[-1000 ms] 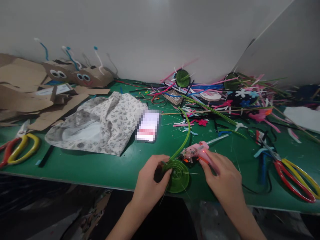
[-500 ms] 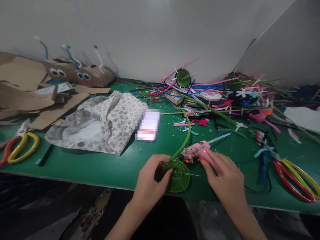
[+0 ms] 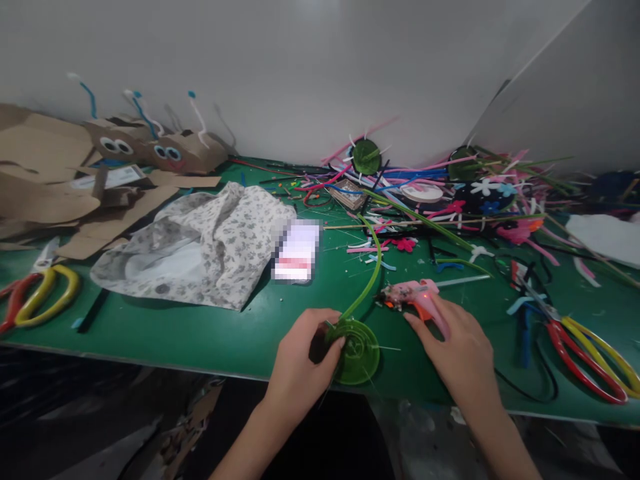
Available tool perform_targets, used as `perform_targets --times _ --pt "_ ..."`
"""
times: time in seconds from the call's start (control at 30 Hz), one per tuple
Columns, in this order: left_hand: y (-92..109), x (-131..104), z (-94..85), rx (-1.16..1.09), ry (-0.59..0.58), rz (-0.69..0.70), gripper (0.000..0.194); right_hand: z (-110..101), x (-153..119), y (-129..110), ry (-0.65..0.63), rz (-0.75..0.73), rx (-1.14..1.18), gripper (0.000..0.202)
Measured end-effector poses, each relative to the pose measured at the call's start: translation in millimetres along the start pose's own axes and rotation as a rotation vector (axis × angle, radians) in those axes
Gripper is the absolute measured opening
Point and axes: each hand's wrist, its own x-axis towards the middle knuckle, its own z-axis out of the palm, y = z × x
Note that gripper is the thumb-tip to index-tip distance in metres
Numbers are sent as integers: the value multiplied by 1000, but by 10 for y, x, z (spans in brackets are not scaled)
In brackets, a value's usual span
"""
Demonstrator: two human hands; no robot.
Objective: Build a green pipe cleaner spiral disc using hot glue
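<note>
Green surface [image 3: 225, 340], near edge: left hand [image 3: 305, 355] clamped on a coiled green disc [image 3: 357, 355], probably light, springy, best pinched at its rim; rightward, right hand [image 3: 461, 347] wrapped round a pink glue gun [image 3: 411, 293] by its handle [image 3: 441, 321].

Left hand [image 3: 305, 353]: pinched | right hand [image 3: 460, 350]: curled, thumb extended | forearms [image 3: 257, 437]: converging

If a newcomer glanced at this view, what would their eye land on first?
Probably the bright green disc in the left hand at the table's near edge, with the pink glue gun just right of it, the right hand on its handle. Next might come the googly-eyed cardboard figures by the wall at back left, then the colorful tangle of strips at back right.
</note>
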Motion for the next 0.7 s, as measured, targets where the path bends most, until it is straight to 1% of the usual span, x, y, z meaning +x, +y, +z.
perform_targets --times 0.07,0.1,0.2,0.27,0.37,0.43,0.53,0.6,0.67,0.7 --pt "-1 -2 -4 -2 -2 -1 27 -35 -14 67 16 3 -15 59" --pt "-2 -3 -6 -3 -2 0 27 -71 -33 87 52 3 -17 58" --pt "-4 -2 -8 -7 1 -2 27 -204 -145 88 167 3 -43 42" --pt "-3 3 -5 -9 4 -4 26 -262 -243 64 191 -12 -81 36" --pt "3 9 1 -12 12 -3 25 -263 -350 60 235 -30 -118 34" --pt "8 9 2 -14 11 -7 25 -230 -362 116 265 -57 -124 28" --pt "8 3 1 -12 7 -8 26 -194 -260 287 265 -110 -166 15" --pt "4 1 1 -7 15 -1 26 -205 -117 385 230 -123 -242 15" --pt "3 3 3 -2 22 7 26 -246 64 378 178 -122 -291 20" --pt "5 5 4 -3 22 11 25 -272 162 321 158 -136 -251 21"
